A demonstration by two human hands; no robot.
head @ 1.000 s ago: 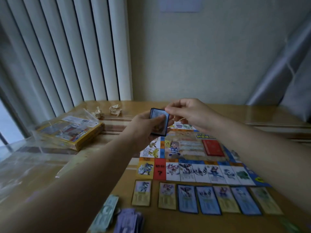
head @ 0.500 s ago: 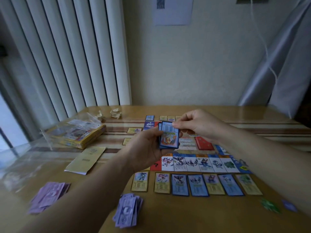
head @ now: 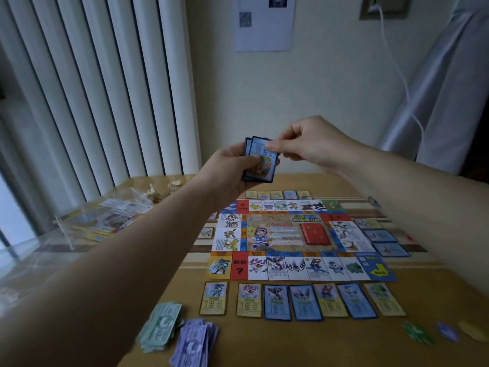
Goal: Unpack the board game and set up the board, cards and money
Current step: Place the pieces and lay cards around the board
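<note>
— What stands behind the counter (head: 304, 348)?
— A plain cream wall (head: 330, 88). A white sheet of paper (head: 264, 30) is stuck high on it, and a socket (head: 383, 6) sits near the top right with a white cable (head: 399, 75) hanging down.
— And to the left?
— Tall white vertical blinds (head: 105, 88) running down to the counter's far corner. Pale daylight shows through a strip of window (head: 10, 215) at the very edge.
— The right?
— A pale, glossy curtain (head: 455, 75), hanging at a slant. The room is dim; the counter is brown wood with lighter stripes.
</note>
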